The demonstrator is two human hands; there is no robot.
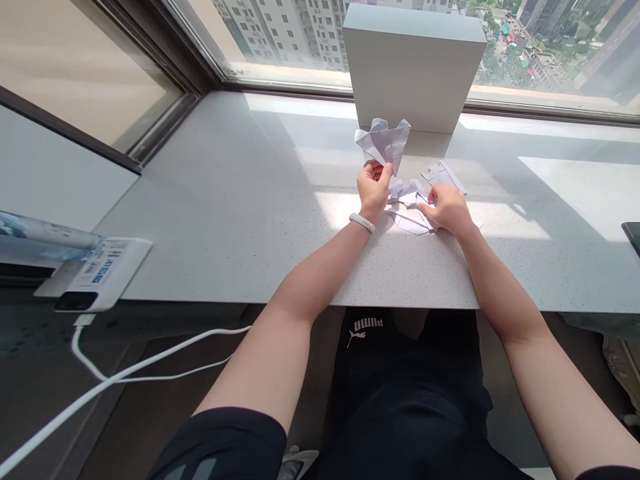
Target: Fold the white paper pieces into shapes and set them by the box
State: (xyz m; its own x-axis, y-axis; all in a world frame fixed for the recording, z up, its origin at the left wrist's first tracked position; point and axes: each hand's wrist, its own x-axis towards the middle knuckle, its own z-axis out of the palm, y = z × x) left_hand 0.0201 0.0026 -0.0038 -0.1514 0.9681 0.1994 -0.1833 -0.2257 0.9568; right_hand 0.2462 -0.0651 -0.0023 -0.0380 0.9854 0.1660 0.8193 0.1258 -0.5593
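Observation:
Raised over the white counter, my left hand [375, 187] pinches a crumpled white piece of paper [387, 143] by its lower edge; the sheet fans upward from the fingers. My right hand [447, 205] is closed at the right side of several torn paper pieces [411, 221] lying on the counter. Its thumb and fingertips meet at the edge of one scrap. Just beyond the right hand lies another folded paper piece [443, 175] with a ragged edge. The right palm hides part of the pile.
A grey-white box [415, 73] stands against the window behind the papers. On the counter's left edge sits a white power bank [107, 270] with a white cable [170, 353] hanging from it. A dark object [633, 237] shows at the right edge.

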